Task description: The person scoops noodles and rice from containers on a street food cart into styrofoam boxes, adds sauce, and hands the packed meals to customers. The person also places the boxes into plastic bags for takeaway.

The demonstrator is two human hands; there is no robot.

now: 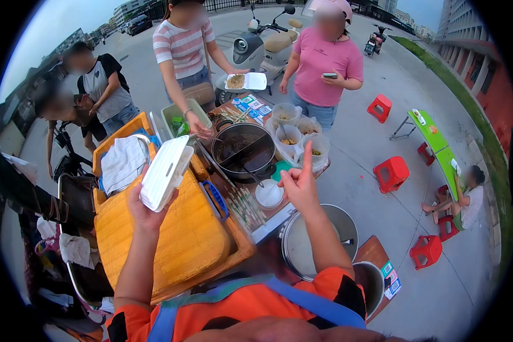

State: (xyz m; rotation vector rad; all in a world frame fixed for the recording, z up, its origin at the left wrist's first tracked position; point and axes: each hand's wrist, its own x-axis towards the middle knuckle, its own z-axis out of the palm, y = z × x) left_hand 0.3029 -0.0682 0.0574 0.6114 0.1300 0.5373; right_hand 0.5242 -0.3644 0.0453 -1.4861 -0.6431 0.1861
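Observation:
My left hand [147, 209] grips a white foam takeaway box [164, 173], its lid nearly closed, above a yellow insulated box lid [162, 239]. My right hand [301, 184] holds nothing; its index finger points up and away while the other fingers curl. It is raised over the edge of the stall, near a white bowl [269, 194] and several clear tubs of toppings [288, 139]. Between my hands stands a divided pot [243, 149] of dark broth with a ladle [252, 175] in it. A customer's hand [201, 128] reaches toward the pot's left side.
The customer's other hand holds an open foam box of food [239, 81]. Someone in pink holds a phone [329, 75]. Wrapped chopsticks [246, 205] lie beside the pot. Nearer me stands a large steel pot [320, 235]. Red stools [391, 174] and a green table [436, 141] are at right.

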